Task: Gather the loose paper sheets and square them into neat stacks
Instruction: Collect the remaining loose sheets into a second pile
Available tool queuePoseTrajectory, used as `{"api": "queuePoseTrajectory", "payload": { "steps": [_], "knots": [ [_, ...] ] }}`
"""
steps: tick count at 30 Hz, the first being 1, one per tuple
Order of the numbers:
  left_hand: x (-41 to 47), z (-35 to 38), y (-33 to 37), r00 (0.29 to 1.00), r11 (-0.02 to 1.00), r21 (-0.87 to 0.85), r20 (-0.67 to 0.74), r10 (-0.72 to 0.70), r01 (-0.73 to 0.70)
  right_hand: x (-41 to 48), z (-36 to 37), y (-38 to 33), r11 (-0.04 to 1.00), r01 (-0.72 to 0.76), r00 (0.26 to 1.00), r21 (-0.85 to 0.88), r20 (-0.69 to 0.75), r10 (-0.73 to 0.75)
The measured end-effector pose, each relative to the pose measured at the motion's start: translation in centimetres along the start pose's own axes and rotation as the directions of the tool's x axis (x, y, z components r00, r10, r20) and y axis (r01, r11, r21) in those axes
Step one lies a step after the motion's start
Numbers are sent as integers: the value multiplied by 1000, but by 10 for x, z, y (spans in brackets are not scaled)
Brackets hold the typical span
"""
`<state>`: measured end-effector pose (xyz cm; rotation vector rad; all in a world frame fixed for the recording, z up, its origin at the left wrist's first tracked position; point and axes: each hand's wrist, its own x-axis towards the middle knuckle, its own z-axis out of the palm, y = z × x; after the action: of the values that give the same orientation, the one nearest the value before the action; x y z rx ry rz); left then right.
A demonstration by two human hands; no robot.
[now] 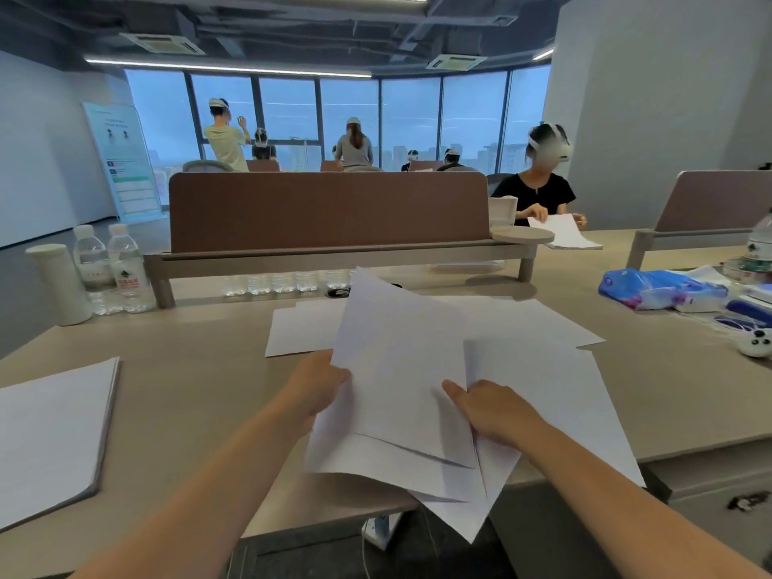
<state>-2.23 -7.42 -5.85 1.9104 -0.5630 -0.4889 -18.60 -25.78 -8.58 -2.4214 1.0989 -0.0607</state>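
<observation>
1. Left hand pinching the left edge of a fanned bundle of paper sheets, thumb on top.
2. Right hand clasping the bundle's right side.
3. Bundle tilted, lower corners past the desk edge.
4. Loose sheets flat just beyond both hands.
5. Squared stack well left of the left hand.

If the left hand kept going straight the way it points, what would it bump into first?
The held sheets, which the left hand grips; past them, probably the loose sheets on the desk, though depth is unclear.
</observation>
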Motion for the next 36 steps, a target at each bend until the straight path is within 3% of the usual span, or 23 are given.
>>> {"api": "queuePoseTrajectory", "payload": {
  "steps": [4, 8, 11, 18, 25, 28, 36],
  "knots": [
    [10, 4, -3, 1000, 998, -57, -8, -29, 29, 5, 1, 10, 998, 50, 998, 44, -27, -49],
    [18, 14, -7, 999, 999, 5, -10, -37, 37, 14, -1, 14, 987, 67, 996, 150, -71, -56],
    [26, 21, -14, 997, 996, 56, -25, -69, 70, 20, -2, 9, 956, 37, 989, 290, -145, 6],
    [26, 38, -15, 992, 988, 129, -105, -76, 90, 32, -6, -10, 905, 48, 975, 422, -215, 48],
    [35, 32, -18, 989, 991, 46, -89, -119, 124, 35, -17, -14, 802, -15, 971, 597, -182, 154],
    [40, 28, -16, 988, 991, -3, -74, -137, 137, 38, -20, -11, 811, -49, 975, 582, -148, 165],
    [44, 35, -12, 979, 976, 89, -46, -197, 201, 47, -9, -1, 877, -70, 989, 475, -78, 122]
  ]
}}
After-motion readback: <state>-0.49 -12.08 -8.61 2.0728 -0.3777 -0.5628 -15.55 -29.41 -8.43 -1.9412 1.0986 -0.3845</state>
